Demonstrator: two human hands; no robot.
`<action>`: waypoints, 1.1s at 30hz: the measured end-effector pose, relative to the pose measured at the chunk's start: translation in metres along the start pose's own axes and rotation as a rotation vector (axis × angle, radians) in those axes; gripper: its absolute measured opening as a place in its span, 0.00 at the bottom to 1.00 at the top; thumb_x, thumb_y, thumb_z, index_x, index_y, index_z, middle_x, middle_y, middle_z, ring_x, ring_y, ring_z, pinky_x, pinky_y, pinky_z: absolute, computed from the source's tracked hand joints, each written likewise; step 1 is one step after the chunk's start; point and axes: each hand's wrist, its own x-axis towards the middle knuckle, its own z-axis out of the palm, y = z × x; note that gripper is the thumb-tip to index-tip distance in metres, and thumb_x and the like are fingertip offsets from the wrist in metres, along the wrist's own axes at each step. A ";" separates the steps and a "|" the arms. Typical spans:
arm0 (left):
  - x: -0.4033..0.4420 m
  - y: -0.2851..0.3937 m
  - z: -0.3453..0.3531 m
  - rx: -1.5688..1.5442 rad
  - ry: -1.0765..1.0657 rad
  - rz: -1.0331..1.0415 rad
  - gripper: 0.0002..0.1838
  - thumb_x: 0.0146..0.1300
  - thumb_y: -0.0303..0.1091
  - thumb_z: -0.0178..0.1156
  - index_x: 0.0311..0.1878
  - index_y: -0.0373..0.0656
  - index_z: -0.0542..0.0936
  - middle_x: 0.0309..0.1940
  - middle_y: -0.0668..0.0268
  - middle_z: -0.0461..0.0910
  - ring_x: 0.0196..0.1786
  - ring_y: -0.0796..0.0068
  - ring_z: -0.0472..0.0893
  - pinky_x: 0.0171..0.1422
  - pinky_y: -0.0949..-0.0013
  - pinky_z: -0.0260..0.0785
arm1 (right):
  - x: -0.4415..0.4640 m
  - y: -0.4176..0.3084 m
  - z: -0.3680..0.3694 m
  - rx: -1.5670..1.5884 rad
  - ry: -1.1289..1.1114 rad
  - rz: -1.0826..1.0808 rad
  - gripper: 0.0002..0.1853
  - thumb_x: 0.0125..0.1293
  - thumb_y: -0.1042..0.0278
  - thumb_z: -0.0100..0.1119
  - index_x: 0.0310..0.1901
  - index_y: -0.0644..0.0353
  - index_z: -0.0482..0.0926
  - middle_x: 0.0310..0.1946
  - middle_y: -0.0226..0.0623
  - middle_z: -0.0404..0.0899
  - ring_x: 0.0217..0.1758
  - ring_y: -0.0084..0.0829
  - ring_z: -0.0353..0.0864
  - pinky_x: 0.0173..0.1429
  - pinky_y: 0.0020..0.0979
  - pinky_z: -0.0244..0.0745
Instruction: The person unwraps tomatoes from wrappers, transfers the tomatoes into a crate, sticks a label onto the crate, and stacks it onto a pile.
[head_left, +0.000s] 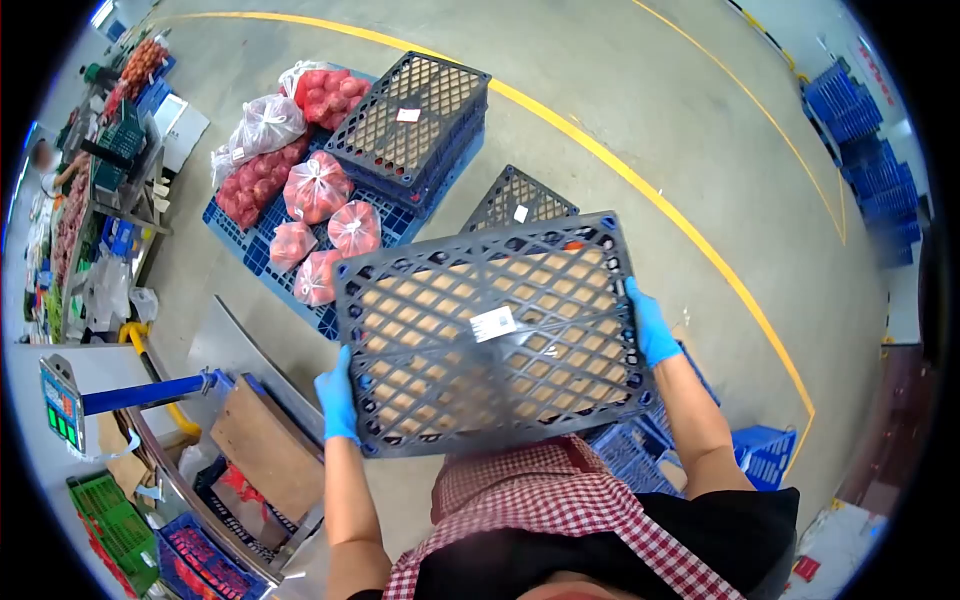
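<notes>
Between my two blue-gloved hands I carry a black plastic crate [430,330] with a lattice top. A white label [493,324] sits near its middle, and tan material shows through the openings. My left hand [337,394] grips the crate's left side, and my right hand [652,325] holds the opposite side. The fingers are partly hidden behind the edges. Just beyond the far edge, a smaller-looking black crate [512,190] stands on the floor, partly covered by the one I hold.
A blue pallet [420,218] bears stacked black crates [410,120] and several bags of red produce [318,187]. A digital scale [62,405] stands at left beside a wooden board [265,448]. Blue baskets [765,455] lie at right. A person [50,180] works far left.
</notes>
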 end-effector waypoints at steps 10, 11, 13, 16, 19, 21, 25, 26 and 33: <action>0.079 -0.046 0.218 -0.238 0.007 -0.415 0.21 0.60 0.50 0.62 0.27 0.38 0.81 0.20 0.64 0.78 0.19 0.74 0.73 0.23 0.70 0.65 | 0.220 -0.126 -0.009 -0.153 0.024 -0.098 0.21 0.64 0.46 0.55 0.28 0.58 0.81 0.18 0.25 0.71 0.20 0.20 0.66 0.26 0.25 0.59; 0.085 -0.064 0.233 -0.278 0.039 -0.466 0.21 0.60 0.50 0.62 0.28 0.38 0.81 0.20 0.64 0.78 0.19 0.74 0.74 0.23 0.69 0.65 | 0.253 -0.133 -0.001 -0.167 -0.019 -0.103 0.22 0.64 0.45 0.55 0.27 0.57 0.81 0.18 0.25 0.70 0.20 0.20 0.65 0.26 0.25 0.59; 0.096 -0.092 0.267 -0.373 0.106 -0.557 0.20 0.60 0.49 0.62 0.29 0.37 0.81 0.21 0.63 0.78 0.19 0.73 0.74 0.23 0.69 0.66 | 0.320 -0.146 0.023 -0.306 -0.085 -0.062 0.22 0.64 0.45 0.55 0.25 0.57 0.80 0.17 0.25 0.71 0.19 0.19 0.65 0.24 0.25 0.58; 0.116 -0.145 0.315 -0.530 0.185 -0.623 0.19 0.61 0.48 0.62 0.35 0.37 0.80 0.25 0.61 0.79 0.22 0.71 0.76 0.24 0.67 0.68 | 0.435 -0.140 0.070 -0.421 -0.176 -0.149 0.22 0.63 0.46 0.56 0.24 0.57 0.80 0.17 0.25 0.73 0.18 0.18 0.66 0.25 0.23 0.60; 0.139 -0.189 0.361 -0.634 0.237 -0.655 0.19 0.61 0.47 0.62 0.40 0.37 0.80 0.30 0.63 0.80 0.28 0.72 0.78 0.30 0.68 0.70 | 0.523 -0.134 0.116 -0.533 -0.294 -0.130 0.20 0.64 0.48 0.56 0.26 0.58 0.82 0.19 0.25 0.75 0.19 0.17 0.67 0.25 0.22 0.61; 0.157 -0.229 0.384 -0.659 0.311 -0.619 0.19 0.61 0.47 0.62 0.40 0.37 0.80 0.32 0.65 0.80 0.31 0.73 0.78 0.34 0.69 0.71 | 0.571 -0.120 0.134 -0.567 -0.340 -0.108 0.21 0.64 0.48 0.56 0.28 0.60 0.82 0.21 0.26 0.77 0.20 0.18 0.69 0.26 0.22 0.63; 0.191 -0.269 0.410 -0.677 0.315 -0.613 0.22 0.65 0.48 0.56 0.48 0.36 0.78 0.40 0.64 0.81 0.40 0.70 0.79 0.45 0.68 0.71 | 0.616 -0.099 0.166 -0.549 -0.342 -0.064 0.21 0.65 0.45 0.53 0.30 0.56 0.81 0.22 0.26 0.77 0.20 0.18 0.70 0.25 0.22 0.63; 0.194 -0.267 0.414 -0.616 0.336 -0.597 0.22 0.65 0.48 0.56 0.47 0.36 0.79 0.39 0.64 0.81 0.38 0.70 0.79 0.44 0.68 0.71 | 0.625 -0.095 0.170 -0.520 -0.347 -0.037 0.22 0.64 0.49 0.57 0.36 0.64 0.83 0.27 0.31 0.80 0.26 0.20 0.75 0.33 0.22 0.70; 0.204 -0.296 0.420 -0.667 0.401 -0.648 0.15 0.64 0.39 0.59 0.47 0.38 0.80 0.40 0.66 0.81 0.39 0.74 0.79 0.44 0.72 0.71 | 0.653 -0.074 0.186 -0.496 -0.355 0.013 0.21 0.63 0.45 0.55 0.28 0.57 0.79 0.24 0.29 0.78 0.24 0.22 0.74 0.31 0.22 0.69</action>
